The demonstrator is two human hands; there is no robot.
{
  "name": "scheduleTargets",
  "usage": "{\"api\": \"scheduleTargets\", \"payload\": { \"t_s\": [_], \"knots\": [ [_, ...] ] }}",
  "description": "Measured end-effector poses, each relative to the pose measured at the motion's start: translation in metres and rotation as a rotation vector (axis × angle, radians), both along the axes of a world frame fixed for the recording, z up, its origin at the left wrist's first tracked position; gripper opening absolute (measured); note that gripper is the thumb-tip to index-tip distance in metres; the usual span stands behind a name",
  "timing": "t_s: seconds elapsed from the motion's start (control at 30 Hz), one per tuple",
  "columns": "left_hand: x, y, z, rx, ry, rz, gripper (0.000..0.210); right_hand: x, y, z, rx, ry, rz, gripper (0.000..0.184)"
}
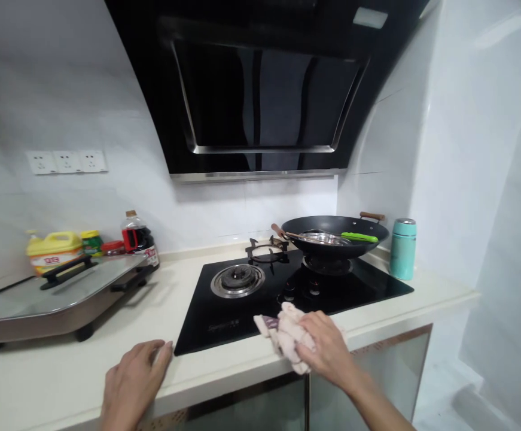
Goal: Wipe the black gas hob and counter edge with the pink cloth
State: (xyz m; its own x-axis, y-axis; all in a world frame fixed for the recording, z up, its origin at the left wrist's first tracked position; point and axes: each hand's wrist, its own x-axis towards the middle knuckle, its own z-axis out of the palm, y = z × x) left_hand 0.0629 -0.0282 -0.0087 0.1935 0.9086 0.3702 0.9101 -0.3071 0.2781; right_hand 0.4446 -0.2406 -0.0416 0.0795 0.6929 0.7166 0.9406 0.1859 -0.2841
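My right hand grips a crumpled pale pink cloth at the front edge of the black glass gas stove. Part of the cloth hangs over the counter's edge, and a purplish patch shows on it. My left hand rests on the cream countertop, just left of the stove's front corner. It holds nothing; the thumb stands apart from the bent fingers. The left burner is uncovered, with its pan support lying behind it at the back of the stove.
On the right burner sits a black wok holding a metal lid or strainer and a green-handled utensil. A teal flask stands right of it. Leftward are an electric pan and a sauce bottle. A range hood overhangs the stove.
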Motion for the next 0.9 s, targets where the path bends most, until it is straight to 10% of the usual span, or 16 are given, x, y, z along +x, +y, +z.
{"api": "scheduleTargets", "payload": {
  "t_s": [0.2, 0.5, 0.7, 0.9],
  "knots": [
    [0.001, -0.004, 0.001, 0.023, 0.039, -0.024, 0.053, 0.105, -0.03, -0.019, 0.071, -0.092, -0.293, 0.028],
    [0.009, -0.014, 0.006, 0.012, 0.055, -0.028, 0.054, 0.229, -0.093, -0.003, -0.27, 0.069, -0.856, 0.05],
    [0.02, -0.025, 0.012, 0.023, 0.09, -0.011, 0.054, 0.193, -0.09, -0.006, -0.282, 0.068, -0.882, 0.051],
    [0.025, -0.031, 0.016, 0.014, 0.088, -0.011, 0.054, 0.083, -0.058, -0.028, -0.231, -0.036, -0.707, 0.051]
  ]
}}
